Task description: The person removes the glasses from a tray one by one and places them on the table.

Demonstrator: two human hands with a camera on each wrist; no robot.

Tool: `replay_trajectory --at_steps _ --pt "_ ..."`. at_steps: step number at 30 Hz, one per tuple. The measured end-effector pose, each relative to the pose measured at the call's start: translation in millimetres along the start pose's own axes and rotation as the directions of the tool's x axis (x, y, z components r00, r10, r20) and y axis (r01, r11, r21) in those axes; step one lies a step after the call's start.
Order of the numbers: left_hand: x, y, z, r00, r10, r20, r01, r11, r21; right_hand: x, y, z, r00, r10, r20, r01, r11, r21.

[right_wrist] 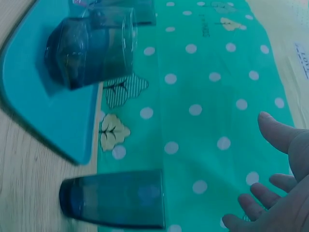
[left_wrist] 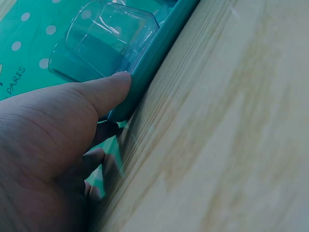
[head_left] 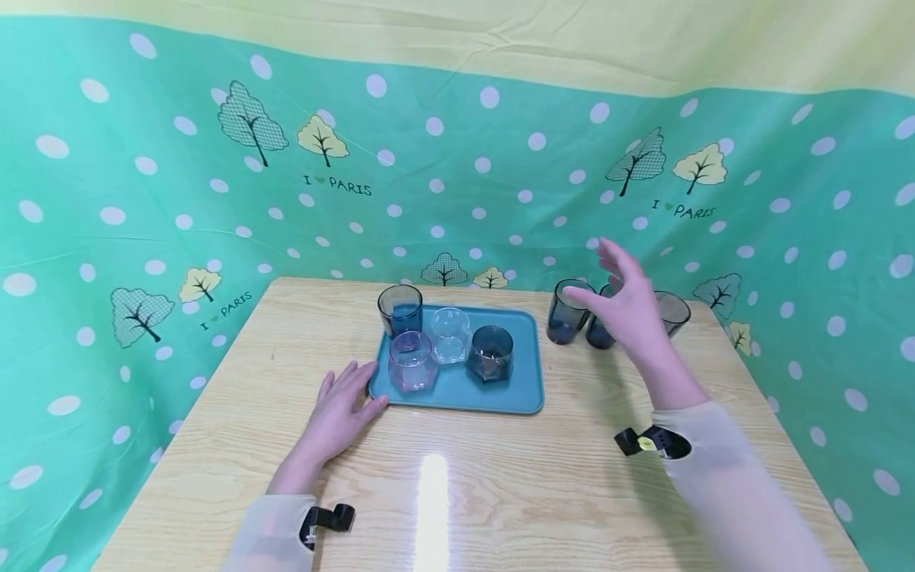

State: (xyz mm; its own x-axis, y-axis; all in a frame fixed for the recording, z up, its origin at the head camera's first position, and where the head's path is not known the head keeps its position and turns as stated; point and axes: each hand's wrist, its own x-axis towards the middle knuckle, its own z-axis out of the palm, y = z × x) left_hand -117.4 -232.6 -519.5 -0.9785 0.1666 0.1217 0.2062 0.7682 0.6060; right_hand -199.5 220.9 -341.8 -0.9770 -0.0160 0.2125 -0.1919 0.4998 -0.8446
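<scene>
My left hand rests at the near left corner of a blue tray. In the left wrist view its straight thumb touches the corner, with the other fingers beyond it. On the tray stand a tall blue glass, a purple-tinted tumbler, a clear tumbler and a dark grey tumbler. My right hand, fingers spread and holding nothing, is raised over the dark glasses right of the tray. One tall dark glass stands left of it; a second glass is partly hidden behind it.
A third dark glass stands right of my right hand, near the table's back right corner. The wooden table meets a green dotted curtain at the back. A black camera mount sits on my right wrist.
</scene>
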Motion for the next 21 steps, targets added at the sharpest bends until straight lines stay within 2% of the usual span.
replay_trajectory --at_steps 14,21 --pt "-0.6 0.9 0.4 1.0 0.007 -0.004 -0.007 1.0 -0.002 5.5 -17 43 0.997 -0.052 0.064 0.049 0.998 0.049" --pt "-0.3 -0.4 1.2 1.0 0.007 -0.006 -0.007 1.0 -0.002 7.8 -24 64 0.991 -0.099 0.092 0.089 0.99 0.108"
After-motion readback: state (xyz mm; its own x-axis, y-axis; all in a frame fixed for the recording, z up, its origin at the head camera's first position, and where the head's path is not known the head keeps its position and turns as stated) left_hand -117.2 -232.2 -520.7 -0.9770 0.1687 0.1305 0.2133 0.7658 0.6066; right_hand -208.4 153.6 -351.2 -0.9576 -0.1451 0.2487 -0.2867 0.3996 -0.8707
